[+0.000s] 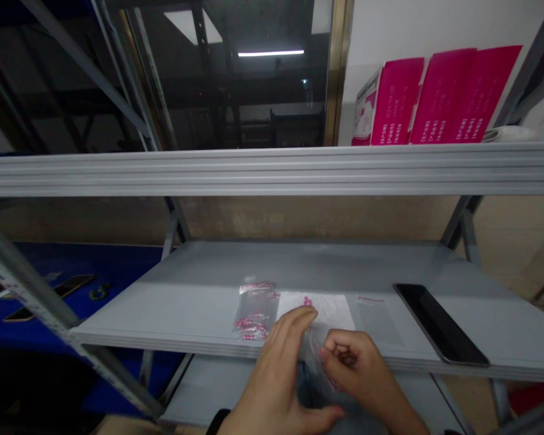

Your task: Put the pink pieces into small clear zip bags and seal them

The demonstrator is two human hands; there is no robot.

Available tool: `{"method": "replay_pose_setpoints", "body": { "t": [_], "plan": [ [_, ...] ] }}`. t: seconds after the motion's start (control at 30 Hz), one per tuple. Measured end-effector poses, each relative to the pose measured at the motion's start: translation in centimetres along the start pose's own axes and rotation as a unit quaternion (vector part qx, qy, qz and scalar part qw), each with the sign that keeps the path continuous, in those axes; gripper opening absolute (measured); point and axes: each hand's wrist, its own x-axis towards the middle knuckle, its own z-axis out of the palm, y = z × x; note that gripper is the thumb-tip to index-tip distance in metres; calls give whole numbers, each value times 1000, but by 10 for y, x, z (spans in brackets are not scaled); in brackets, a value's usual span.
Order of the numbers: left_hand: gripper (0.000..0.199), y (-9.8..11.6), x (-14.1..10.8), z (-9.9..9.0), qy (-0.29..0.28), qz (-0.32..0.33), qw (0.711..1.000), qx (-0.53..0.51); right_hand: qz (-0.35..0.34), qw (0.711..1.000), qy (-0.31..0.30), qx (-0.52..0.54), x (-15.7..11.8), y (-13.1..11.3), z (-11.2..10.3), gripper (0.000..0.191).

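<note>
My right hand [362, 368] has its fingers closed in a pinch on a clear zip bag [316, 356] with a red seal line. My left hand [278, 368] is beside the bag, fingers stretched forward and thumb spread apart. Its fingertips come close to a few small pink beads [307, 300] on a white sheet [335, 307]. To the left of the sheet lies a clear zip bag of pink beads [252, 323]. A flat clear bag with a red seal line [376, 320] rests to the right.
A dark tablet [439, 323] lies at the right of the grey shelf [199, 302]. The upper shelf edge [254, 173] crosses above, with pink boxes [444, 99] on it. Metal posts [31, 290] frame the left side, beside a blue-covered table [131, 260].
</note>
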Motion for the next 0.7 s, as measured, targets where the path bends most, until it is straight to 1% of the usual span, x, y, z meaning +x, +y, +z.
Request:
{"method": "replay_pose_setpoints", "body": {
  "t": [0.03,0.07,0.1,0.2,0.37,0.43,0.5,0.57,0.6,0.63,0.67,0.7],
  "plan": [
    [85,-2,-1,2,-20,1,1000,2,5,1000,-7,4,0,0,-1,28],
    [84,-5,-2,5,-32,-4,999,4,7,1000,-5,2,1,1,-3,28],
    [79,-8,-3,8,-35,-14,999,7,7,1000,2,-4,2,2,-4,28],
    [67,-16,-4,16,-23,-33,999,20,4,999,34,-24,5,7,-8,27],
    [65,-18,-2,19,-11,-38,999,35,10,999,40,-21,7,14,-6,31],
    [56,-17,0,19,-7,-37,999,32,6,999,44,-14,7,15,-6,35],
    [46,-16,1,19,9,-38,999,24,-6,996,80,-26,6,16,-8,38],
    [40,-17,2,20,36,-44,998,13,-43,985,139,-93,5,18,-11,35],
    [37,-17,3,21,49,-47,998,6,-70,973,165,-146,5,21,-12,30],
    [35,-18,3,23,59,-50,997,-2,-100,957,180,-205,5,24,-14,22],
    [33,-19,3,25,64,-53,996,-10,-125,939,182,-264,5,27,-16,15],
    [32,-21,2,27,67,-55,996,-18,-141,922,175,-315,5,31,-17,14]
  ]
}}
